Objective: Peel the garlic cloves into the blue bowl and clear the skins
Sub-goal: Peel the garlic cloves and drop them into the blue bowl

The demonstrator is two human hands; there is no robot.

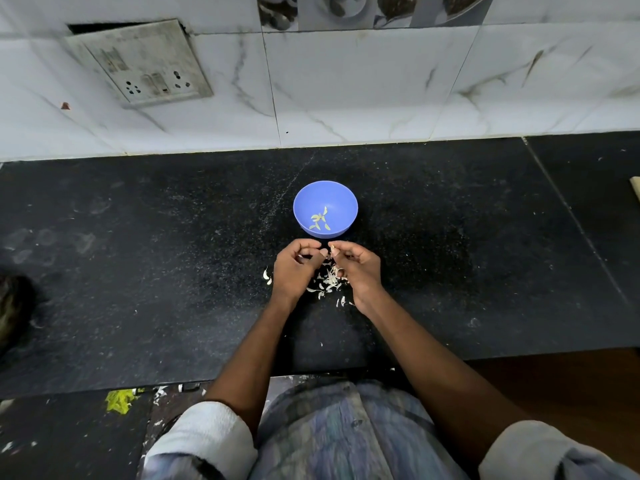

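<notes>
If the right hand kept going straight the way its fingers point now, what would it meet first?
Most likely the left hand: the right hand, pinching a garlic clove, points left and slightly away. The blue bowl sits just beyond; depth is unclear.

Soft, even light, rather dim; the dark surface [138, 254] shows a faint sheen. Lines bow at the edges from the wide lens, and the corners blur slightly.

This is a home kitchen. A black speckled stone table [173, 271] runs along a far wall of white marbled tiles [346, 81], with a grimy socket plate [138, 64] at far left and a strip of tiles printed with cups and dishes [346, 8] above.
</notes>
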